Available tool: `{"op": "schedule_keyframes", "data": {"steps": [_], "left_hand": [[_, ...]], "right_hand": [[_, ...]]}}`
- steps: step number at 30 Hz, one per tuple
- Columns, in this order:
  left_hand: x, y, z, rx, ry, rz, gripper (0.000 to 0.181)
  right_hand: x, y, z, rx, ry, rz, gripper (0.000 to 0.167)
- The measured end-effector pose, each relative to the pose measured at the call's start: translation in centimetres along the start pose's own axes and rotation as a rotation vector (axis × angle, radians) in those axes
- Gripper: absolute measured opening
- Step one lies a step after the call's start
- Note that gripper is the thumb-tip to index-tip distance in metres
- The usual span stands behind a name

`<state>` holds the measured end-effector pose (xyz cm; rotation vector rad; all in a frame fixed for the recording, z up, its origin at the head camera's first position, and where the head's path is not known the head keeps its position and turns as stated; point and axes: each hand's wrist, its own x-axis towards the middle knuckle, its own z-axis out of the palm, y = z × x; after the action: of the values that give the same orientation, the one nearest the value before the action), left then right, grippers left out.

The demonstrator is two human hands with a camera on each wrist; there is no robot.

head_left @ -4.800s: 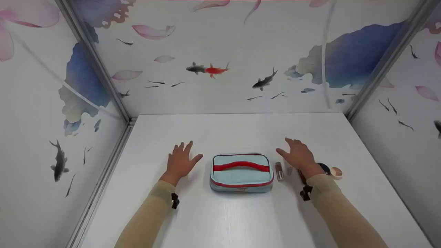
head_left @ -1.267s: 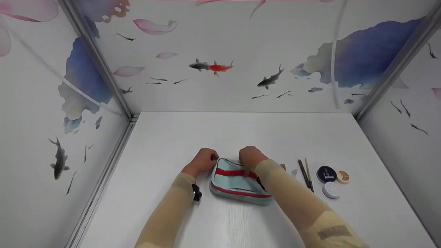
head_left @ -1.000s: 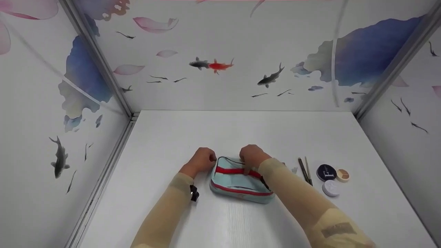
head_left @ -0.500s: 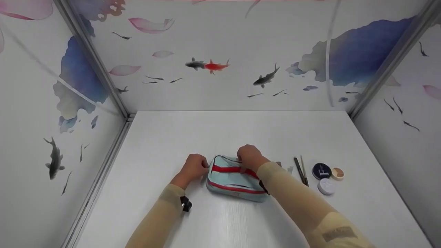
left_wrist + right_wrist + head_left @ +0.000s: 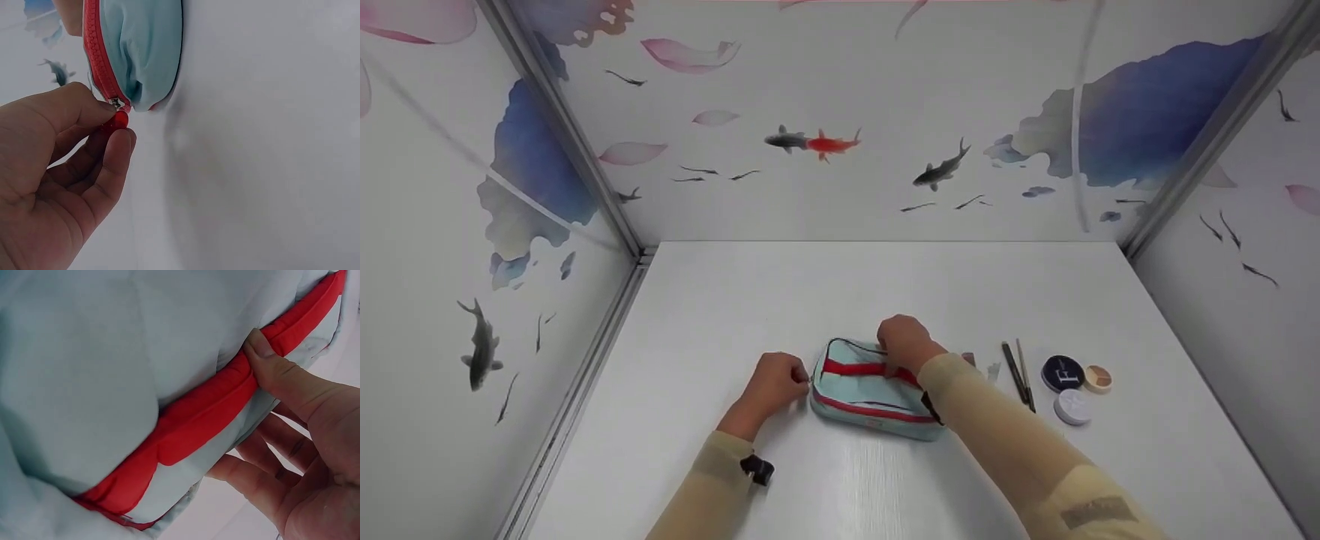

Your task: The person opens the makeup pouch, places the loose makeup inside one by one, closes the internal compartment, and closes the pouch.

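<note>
A light blue pouch (image 5: 855, 392) with red trim lies on the white table, turned slightly askew. At its left end, the left hand (image 5: 771, 386) pinches a red zipper pull (image 5: 119, 120) between thumb and fingers; in the left wrist view the slider sits at the end of the red zipper (image 5: 100, 62). The right hand (image 5: 906, 343) grips the pouch's far side, its thumb pressing on the red handle strap (image 5: 208, 410) and its fingers behind the fabric. The right forearm hides the pouch's right end in the head view.
Right of the pouch lie a partly hidden lipstick-like tube (image 5: 968, 359), a small clear item (image 5: 994, 371), two slim sticks (image 5: 1014, 373), a dark round case (image 5: 1063, 373), a white round case (image 5: 1072, 406) and a small tan palette (image 5: 1098, 379). Printed walls enclose the table.
Both hands have come from open beside the pouch to gripping it, and the pouch has turned askew. Lately the left hand has moved left and nearer the body along its left end.
</note>
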<state>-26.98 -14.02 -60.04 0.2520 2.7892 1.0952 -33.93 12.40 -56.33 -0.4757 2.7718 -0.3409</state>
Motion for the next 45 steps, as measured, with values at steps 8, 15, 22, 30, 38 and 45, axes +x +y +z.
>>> {"op": "schedule_keyframes", "data": {"steps": [8,15,22,30,38,45], "left_hand": [[-1.1,0.0,0.1,0.007,0.024,0.036,0.008],[-1.8,0.5,0.0,-0.020,0.036,-0.005,0.007],[-2.7,1.0,0.7,-0.034,0.045,-0.007,0.005],[-3.8,1.5,1.4,-0.039,0.042,0.002,0.002],[-4.7,2.1,2.7,-0.057,0.104,0.013,0.010],[-5.6,2.8,3.9,-0.102,0.164,-0.010,0.008]], "right_hand": [[0.1,-0.1,-0.2,-0.062,-0.022,-0.001,0.027],[0.8,0.0,-0.1,-0.019,-0.038,0.053,0.029],[1.4,0.2,0.0,-0.042,-0.043,0.072,0.030],[1.1,0.0,-0.1,-0.036,-0.040,0.067,0.028],[1.9,0.4,0.5,0.022,-0.051,0.119,0.038],[1.7,0.2,0.4,0.046,-0.041,0.130,0.038]]}}
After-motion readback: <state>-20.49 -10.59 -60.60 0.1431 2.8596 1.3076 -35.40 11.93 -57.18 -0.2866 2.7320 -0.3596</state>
